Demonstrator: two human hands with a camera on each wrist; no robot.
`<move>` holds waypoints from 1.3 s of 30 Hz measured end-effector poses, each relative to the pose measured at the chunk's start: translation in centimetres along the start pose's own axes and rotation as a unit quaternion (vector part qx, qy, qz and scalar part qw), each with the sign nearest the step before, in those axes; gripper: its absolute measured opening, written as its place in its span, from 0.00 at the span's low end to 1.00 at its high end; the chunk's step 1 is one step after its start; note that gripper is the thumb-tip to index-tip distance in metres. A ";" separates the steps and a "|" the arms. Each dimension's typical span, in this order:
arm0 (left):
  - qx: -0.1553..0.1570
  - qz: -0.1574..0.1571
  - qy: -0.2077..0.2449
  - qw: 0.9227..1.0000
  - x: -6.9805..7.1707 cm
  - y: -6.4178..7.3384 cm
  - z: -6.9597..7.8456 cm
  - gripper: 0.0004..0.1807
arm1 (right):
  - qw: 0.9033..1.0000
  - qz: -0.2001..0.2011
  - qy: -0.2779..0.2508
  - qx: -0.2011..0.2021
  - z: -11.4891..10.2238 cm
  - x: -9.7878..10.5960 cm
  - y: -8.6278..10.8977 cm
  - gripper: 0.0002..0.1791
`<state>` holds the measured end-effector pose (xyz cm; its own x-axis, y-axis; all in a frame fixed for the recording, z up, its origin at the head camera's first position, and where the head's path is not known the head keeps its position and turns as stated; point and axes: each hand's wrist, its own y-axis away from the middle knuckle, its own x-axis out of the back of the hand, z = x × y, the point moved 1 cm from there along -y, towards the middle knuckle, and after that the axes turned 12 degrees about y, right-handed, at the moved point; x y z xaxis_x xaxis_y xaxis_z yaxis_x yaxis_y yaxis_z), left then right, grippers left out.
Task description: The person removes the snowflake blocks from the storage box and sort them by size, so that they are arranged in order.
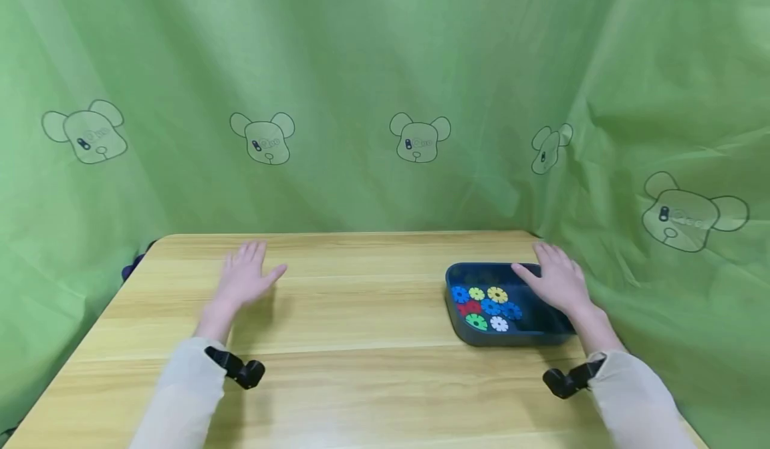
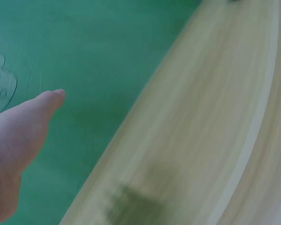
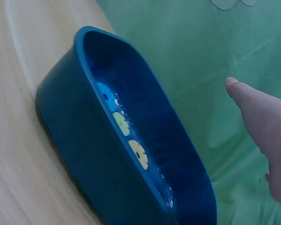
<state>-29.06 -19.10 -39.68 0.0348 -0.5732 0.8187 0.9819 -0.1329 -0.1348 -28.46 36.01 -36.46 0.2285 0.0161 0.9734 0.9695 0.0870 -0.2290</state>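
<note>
My left hand (image 1: 245, 282) is held over the left part of the wooden table, fingers straight and thumb spread out, holding nothing. In the left wrist view its thumb (image 2: 41, 105) shows against the green cloth. On the right, my right hand (image 1: 558, 280) hovers over the right end of a dark blue tray (image 1: 455, 329), fingers extended and nothing in them. Flat, notched flower-shaped discs lie in the tray's left half: blue (image 1: 511, 311), yellow (image 1: 497, 294), red (image 1: 470, 308), green (image 1: 476, 322) and white (image 1: 499, 323). Part of the tray is hidden behind the right hand.
Green cloth (image 1: 343, 101) with bear-head outlines hangs behind the table and along its sides. The pale wooden table (image 1: 361, 395) reaches from the front to its back edge. Black wrist cameras (image 1: 243, 371) are strapped over both light sleeves.
</note>
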 end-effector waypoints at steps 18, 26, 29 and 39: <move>0.037 0.005 0.372 0.928 -10.5 -1.1 11.1 0.46 | 0.972 -0.055 -0.211 -0.087 6.8 -0.1 4.6 0.46; 0.020 -0.044 0.434 0.900 -15.4 -0.4 16.1 0.46 | 0.958 -0.116 -0.245 -0.092 8.6 -1.7 6.8 0.43; 0.026 -0.055 0.449 0.891 -17.0 -0.2 17.9 0.46 | 0.956 -0.136 -0.245 -0.089 8.9 -2.5 7.3 0.42; 0.070 -0.059 0.487 0.869 -21.5 0.1 21.2 0.43 | 0.942 -0.166 -0.271 -0.107 9.5 -4.5 7.5 0.43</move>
<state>-25.75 10.33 -45.47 -0.1742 -0.9835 -0.0478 0.9834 -0.1763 0.0426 -23.10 46.05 -42.48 -0.1129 0.5339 0.8380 0.9885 -0.0250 0.1491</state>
